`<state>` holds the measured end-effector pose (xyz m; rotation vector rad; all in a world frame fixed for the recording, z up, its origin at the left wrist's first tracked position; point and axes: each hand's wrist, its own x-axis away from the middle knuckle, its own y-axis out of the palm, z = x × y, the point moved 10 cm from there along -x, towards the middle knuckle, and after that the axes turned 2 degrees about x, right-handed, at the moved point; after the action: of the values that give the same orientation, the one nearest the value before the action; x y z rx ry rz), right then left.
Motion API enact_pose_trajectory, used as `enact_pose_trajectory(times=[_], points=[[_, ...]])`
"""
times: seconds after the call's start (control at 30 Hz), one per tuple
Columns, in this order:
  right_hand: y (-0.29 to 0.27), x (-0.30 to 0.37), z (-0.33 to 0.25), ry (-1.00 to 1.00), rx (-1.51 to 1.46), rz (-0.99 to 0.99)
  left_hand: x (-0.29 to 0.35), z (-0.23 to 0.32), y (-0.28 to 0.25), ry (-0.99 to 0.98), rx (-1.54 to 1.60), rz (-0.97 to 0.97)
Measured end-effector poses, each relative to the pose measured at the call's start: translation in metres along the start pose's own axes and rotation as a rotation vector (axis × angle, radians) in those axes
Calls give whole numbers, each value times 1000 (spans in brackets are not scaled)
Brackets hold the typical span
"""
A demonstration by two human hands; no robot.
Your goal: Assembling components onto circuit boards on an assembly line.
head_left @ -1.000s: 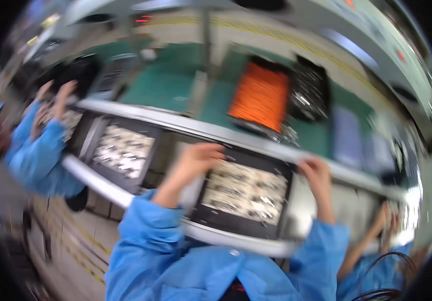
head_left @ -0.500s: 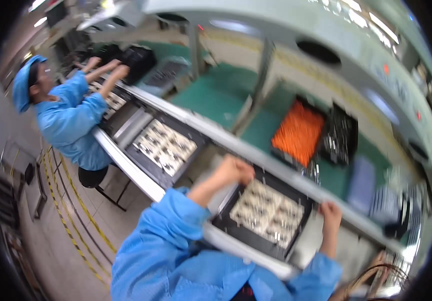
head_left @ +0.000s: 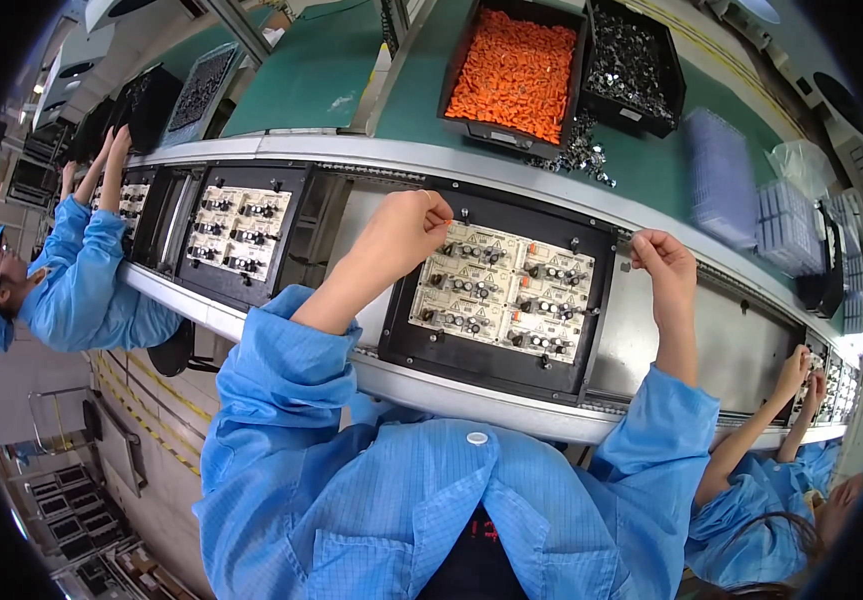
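Observation:
In front of me a black carrier tray (head_left: 601,330) bears a panel of cream circuit boards (head_left: 501,290) with dark cylindrical components and a few orange parts. My left hand (head_left: 406,232) is over the panel's far left corner, fingers curled and pinched together; a speck of orange shows near the fingertips, too small to name. To the right of the carrier, above the rail, my right hand (head_left: 666,262) is raised with thumb and fingers pinched. A small dark bit shows at its fingertips, but its kind cannot be made out.
Beyond the conveyor rail stand a black bin of orange parts (head_left: 513,75) and a bin of dark metal parts (head_left: 631,70), with loose metal pieces (head_left: 583,150) spilled nearby. Clear plastic trays (head_left: 721,180) stack at right. Another carrier (head_left: 241,235) sits left; co-workers (head_left: 101,270) flank me.
The view has turned and levelled, so the carrier and bins appear shifted. Both my hands stay raised and pinched around the same carrier, the left at its far left corner.

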<state>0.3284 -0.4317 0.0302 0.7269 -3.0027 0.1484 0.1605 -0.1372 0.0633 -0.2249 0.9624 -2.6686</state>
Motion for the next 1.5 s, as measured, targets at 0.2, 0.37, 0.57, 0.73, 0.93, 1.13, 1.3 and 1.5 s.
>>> enact_pose_trajectory(times=[0.2, 0.37, 0.57, 0.73, 0.93, 1.13, 1.3, 1.5], points=[[6, 1, -2, -11, 6, -36, -7, 10, 6, 144, -257, -16], [7, 0, -4, -8, 11, -31, -11, 12, 7, 166, -217, -22], [9, -3, -3, -9, -7, -29, -13, 13, 11, 190, -269, -27], [19, 2, -7, 4, 34, -67, -15, 17, 10, 117, -305, -67], [55, 9, -35, -95, 82, -176, -46, 46, -21, 368, -249, 135], [134, 20, -79, -439, 662, -334, -132, 72, -19, 480, -642, 417], [157, 13, -82, -556, 752, -341, -164, 69, -17, 317, -756, 333], [174, 14, -74, -558, 845, -407, -169, 59, -26, 263, -589, 342]])
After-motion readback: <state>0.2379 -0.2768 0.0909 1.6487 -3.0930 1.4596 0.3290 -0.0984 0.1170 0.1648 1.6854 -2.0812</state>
